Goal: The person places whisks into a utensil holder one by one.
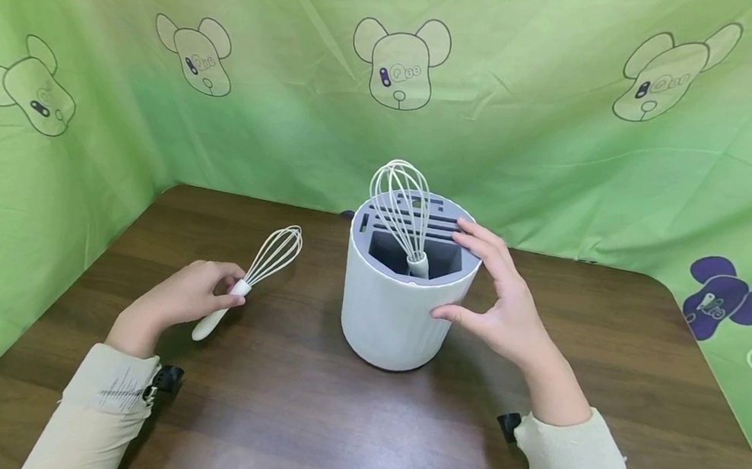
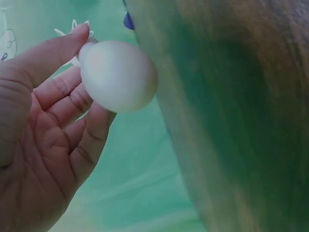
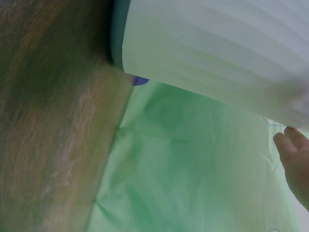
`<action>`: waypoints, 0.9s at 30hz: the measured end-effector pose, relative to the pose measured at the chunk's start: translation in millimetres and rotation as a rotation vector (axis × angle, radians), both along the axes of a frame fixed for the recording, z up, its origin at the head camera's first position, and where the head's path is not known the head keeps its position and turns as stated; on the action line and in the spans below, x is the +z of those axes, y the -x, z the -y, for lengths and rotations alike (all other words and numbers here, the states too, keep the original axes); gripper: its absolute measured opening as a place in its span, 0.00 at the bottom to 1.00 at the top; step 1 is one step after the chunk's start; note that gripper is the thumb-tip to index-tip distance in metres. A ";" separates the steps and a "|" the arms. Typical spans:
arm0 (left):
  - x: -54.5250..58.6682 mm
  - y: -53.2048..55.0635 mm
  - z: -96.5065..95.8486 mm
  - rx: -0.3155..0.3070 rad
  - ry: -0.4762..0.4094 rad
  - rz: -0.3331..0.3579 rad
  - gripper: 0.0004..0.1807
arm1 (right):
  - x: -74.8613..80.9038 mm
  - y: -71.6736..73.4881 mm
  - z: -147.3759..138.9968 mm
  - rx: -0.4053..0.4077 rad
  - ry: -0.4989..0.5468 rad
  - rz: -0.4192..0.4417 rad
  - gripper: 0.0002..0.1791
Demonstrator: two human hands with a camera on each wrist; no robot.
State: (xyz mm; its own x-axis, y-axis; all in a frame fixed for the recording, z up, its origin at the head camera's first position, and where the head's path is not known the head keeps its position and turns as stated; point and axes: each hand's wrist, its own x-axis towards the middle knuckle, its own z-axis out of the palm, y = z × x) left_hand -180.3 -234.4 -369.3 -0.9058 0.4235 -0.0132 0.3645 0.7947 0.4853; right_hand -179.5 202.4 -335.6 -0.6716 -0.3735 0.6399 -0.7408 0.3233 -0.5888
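Note:
My left hand (image 1: 194, 293) pinches a small whisk (image 1: 208, 324) by the top of its white handle, just below the wires. The whisk slants with its wire head pointing up and to the right. In the left wrist view the rounded handle end (image 2: 118, 77) faces the camera and hides most of the wires. A round white utensil holder (image 1: 388, 320) with a grey slotted top stands in the middle. Inside its large opening leans a second whisk (image 1: 418, 266), wires up. My right hand (image 1: 506, 309) rests on the holder's right side, thumb on the outer wall, straight fingers at the rim.
The holder stands on a dark brown wooden table (image 1: 302, 418). A green cloth (image 1: 290, 134) printed with cartoon heads hangs behind the table and along both sides. Black straps (image 1: 166, 379) show at both wrists beside light sleeves.

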 end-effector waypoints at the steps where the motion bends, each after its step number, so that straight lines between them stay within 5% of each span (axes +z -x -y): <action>1: 0.8 -0.6 -0.2 0.003 -0.002 -0.008 0.10 | 0.0 -0.3 0.2 0.000 0.000 0.001 0.54; 13: 26.4 -12.4 -13.1 -0.011 -0.087 -0.038 0.11 | -0.4 -0.2 0.3 0.002 0.005 -0.006 0.54; 27: 47.1 -24.5 -33.1 -0.068 -0.161 -0.189 0.13 | 1.6 -1.6 -1.2 0.010 -0.029 0.008 0.55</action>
